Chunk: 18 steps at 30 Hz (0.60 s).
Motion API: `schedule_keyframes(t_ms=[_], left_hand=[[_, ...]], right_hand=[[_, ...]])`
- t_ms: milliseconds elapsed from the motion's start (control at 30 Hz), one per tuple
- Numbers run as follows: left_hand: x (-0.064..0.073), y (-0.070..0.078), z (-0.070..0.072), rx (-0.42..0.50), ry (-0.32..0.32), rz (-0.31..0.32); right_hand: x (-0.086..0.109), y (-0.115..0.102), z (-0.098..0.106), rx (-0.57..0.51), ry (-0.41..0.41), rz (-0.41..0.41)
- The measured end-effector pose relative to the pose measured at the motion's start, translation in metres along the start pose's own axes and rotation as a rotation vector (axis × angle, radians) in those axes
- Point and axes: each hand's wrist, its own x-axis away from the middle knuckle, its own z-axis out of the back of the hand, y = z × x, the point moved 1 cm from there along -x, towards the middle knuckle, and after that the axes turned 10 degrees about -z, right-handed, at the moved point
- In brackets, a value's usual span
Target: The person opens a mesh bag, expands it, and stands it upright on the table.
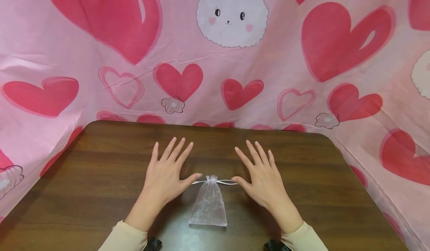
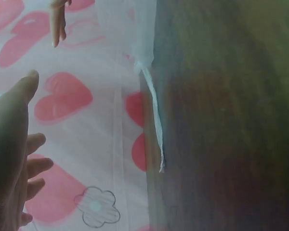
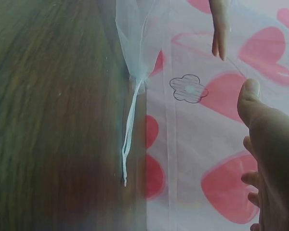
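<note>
A small sheer white organza drawstring pouch (image 1: 209,206) lies on the table between the two hands, its gathered neck pointing away from the person. White drawstrings (image 1: 226,182) stretch out from the neck to both sides. To the left of the pouch is the left hand (image 1: 166,178), fingers spread and straight, its thumb over the left string's end in the head view. On the other side the right hand (image 1: 263,180) is spread likewise, thumb tip overlapping the right string. Both wrist views show the hands raised above the tabletop, holding nothing; the pouch (image 3: 139,38) and its string (image 2: 155,110) stand apart from them.
The dark brown wooden table (image 1: 111,161) has rounded far corners. Behind it and along both sides hangs a pink cloth (image 1: 208,53) printed with red hearts and a white animal face. Light sleeves (image 1: 125,238) cover the forearms, with black wrist gear at the cuffs.
</note>
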Motion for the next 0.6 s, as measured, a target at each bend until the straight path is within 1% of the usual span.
schedule_keyframes(t_ms=[167,333,433,600], left_hand=[[-0.004,-0.007,-0.002,0.008,-0.026,0.005],[-0.011,-0.01,-0.009,0.014,-0.019,-0.044],[-0.014,-0.01,-0.013,0.011,-0.03,-0.078],[-0.017,-0.008,-0.02,0.03,-0.038,-0.1]], right_hand=[[-0.008,-0.002,-0.005,-0.016,0.018,0.012],[-0.016,-0.005,-0.01,-0.04,0.003,0.027],[-0.021,-0.007,-0.013,-0.064,-0.011,0.046],[-0.026,-0.012,-0.018,-0.1,-0.03,0.081]])
